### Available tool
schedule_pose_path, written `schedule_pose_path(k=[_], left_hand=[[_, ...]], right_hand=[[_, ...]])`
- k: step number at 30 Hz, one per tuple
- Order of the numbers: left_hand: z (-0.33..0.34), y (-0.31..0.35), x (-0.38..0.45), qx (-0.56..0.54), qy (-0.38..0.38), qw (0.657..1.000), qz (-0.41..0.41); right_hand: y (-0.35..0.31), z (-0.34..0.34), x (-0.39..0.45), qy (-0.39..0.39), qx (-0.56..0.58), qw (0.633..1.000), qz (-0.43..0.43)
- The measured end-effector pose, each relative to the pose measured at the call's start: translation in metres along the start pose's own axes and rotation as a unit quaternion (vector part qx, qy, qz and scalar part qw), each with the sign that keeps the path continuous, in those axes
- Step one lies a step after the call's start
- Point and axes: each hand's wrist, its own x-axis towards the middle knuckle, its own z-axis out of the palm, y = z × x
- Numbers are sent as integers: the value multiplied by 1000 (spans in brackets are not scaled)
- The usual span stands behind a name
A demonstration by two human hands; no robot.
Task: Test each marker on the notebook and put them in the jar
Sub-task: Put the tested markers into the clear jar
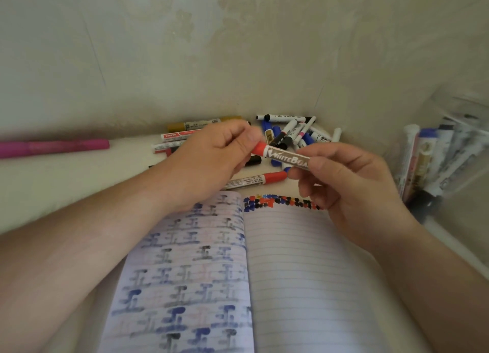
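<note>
1. Above the far edge of the open notebook (291, 260), both hands hold one whiteboard marker (287, 158) level in the air, its red cap pointing left.
2. The left hand (211, 162) has its fingers curled round the red cap (258, 149), pinching it.
3. The right hand (352, 188) grips the barrel's right end between thumb and curled fingers.
4. The notebook lies on the counter (66, 178); its left page is covered in blue and black blotches, and its right page has a row of red, blue and black dabs along the top line.
5. On the far side of the counter, against the wall, lies a loose heap of markers (291, 133); a red-capped one (254, 180) lies just beyond the notebook.
6. At the right stands a clear jar (449, 151) with several markers upright inside.
7. A pink pen (53, 147) lies far left, well apart.
</note>
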Motion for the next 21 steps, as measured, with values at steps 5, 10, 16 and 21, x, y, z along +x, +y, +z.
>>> schedule_pose_path(k=[5, 10, 16, 21], left_hand=[[6, -3, 1, -119, 21, 992, -41], [10, 4, -7, -71, 36, 997, -7], [8, 10, -7, 73, 19, 992, 101], [18, -2, -9, 320, 52, 923, 206]], right_hand=[[6, 6, -5, -3, -305, 947, -100], [9, 18, -8, -3, -254, 963, -92], [-18, 19, -10, 113, -139, 981, -75], [-58, 0, -22, 219, -167, 952, -136]])
